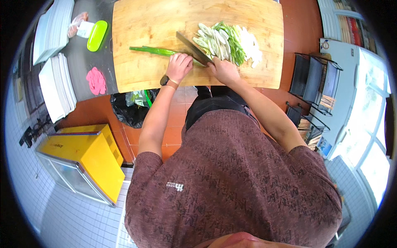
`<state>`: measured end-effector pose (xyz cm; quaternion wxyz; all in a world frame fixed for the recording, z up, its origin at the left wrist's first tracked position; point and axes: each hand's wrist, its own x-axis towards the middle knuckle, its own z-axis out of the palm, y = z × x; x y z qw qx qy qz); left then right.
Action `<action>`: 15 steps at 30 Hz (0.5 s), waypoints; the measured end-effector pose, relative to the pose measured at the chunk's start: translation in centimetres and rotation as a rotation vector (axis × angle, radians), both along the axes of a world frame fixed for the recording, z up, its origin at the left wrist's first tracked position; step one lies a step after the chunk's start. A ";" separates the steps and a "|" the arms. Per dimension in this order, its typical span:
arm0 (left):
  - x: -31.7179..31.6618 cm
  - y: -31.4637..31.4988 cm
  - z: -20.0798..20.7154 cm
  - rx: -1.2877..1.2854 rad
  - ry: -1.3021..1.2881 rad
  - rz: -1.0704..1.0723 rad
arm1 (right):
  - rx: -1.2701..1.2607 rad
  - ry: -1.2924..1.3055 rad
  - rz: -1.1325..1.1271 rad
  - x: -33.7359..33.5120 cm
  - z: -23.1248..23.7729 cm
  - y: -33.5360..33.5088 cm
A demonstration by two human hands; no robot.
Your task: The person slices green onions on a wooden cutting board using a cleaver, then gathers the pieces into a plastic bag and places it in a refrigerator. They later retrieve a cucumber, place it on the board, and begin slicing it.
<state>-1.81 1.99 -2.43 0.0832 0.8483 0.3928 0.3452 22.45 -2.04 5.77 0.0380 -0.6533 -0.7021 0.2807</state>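
Observation:
A large wooden cutting board (157, 25) lies before me. My left hand (180, 65), with a dark watch on its wrist, is closed over a green onion (151, 50) whose green end reaches out to the left. In my right hand (224, 70) is a kitchen knife (192, 46), its dark blade slanting up and to the left between my hands. Just right of the blade is a pile of sliced green onion (225, 41), white and green pieces mixed. Both hands are near the board's front edge, and the fingertips of my left hand are partly hidden.
Left of the board, a dark counter holds a bright green case (97, 36), a pink cloth (96, 81) and stacked white trays (58, 87). Below hangs a black bin bag (124, 111). A yellow glass-fronted cabinet (91, 153) stands lower left, a black rack (314, 78) at right.

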 end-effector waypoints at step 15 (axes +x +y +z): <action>0.2 0.1 0.0 0.055 -0.013 0.016 | -0.305 -0.006 0.043 2.6 6.9 -4.6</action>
